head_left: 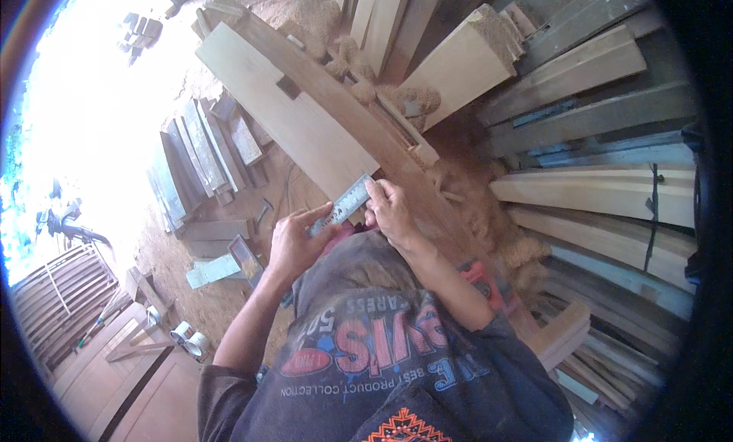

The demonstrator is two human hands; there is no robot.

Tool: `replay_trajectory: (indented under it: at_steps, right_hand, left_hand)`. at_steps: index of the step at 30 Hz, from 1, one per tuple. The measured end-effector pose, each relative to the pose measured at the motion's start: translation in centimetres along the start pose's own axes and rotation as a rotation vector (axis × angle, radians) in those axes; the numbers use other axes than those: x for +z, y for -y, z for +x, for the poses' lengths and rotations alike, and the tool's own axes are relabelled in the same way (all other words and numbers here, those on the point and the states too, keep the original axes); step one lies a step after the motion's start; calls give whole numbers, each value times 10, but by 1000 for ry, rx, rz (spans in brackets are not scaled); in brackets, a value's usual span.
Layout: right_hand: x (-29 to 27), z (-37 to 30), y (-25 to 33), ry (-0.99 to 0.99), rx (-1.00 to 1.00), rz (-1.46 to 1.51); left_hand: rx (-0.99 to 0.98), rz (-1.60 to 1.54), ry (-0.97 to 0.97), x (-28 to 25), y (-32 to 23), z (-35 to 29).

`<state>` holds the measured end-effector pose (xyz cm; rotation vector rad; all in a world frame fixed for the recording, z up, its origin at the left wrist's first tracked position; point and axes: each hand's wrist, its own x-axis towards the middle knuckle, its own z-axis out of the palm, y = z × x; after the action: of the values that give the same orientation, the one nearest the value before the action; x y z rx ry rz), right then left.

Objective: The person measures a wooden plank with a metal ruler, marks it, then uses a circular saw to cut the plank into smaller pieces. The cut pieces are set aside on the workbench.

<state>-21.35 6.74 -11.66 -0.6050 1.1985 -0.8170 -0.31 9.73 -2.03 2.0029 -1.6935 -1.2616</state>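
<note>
A short metal ruler [350, 202] with markings along it slants across in front of my body. My left hand [296, 242] grips its lower left end between thumb and fingers. At its upper right end, my right hand [391, 213] pinches it with thumb and curled fingers. Just beyond the ruler is the near end of a long pale wooden board [305, 129]. A dark rectangular notch [289, 87] is cut into that board's right edge. The board rests along a long brown wooden bench [363, 125].
Wood shavings [351, 60] lie on the bench's right side and the floor. Stacked planks [595, 190] fill the right. At left are wood pieces [200, 148], a hammer [263, 210] and white cans [197, 343]. A red tool [482, 285] sits by my right elbow.
</note>
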Motion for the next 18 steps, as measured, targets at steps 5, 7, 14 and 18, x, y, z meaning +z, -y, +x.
replay_trajectory:
  at_steps: [5,7,14,18]
  right_hand:
    - [-2,-1,2,19,6,-73]
    - [-2,-3,3,2,52,-41]
    - [-2,0,3,-7,48,-55]
    - [3,3,6,-27,15,-67]
  left_hand:
    - [-18,-15,6,1,1,-1]
    - [-38,8,18,0,-1,-2]
    - [-34,8,19,-2,-2,1]
    - [-59,34,41,-4,-1,3]
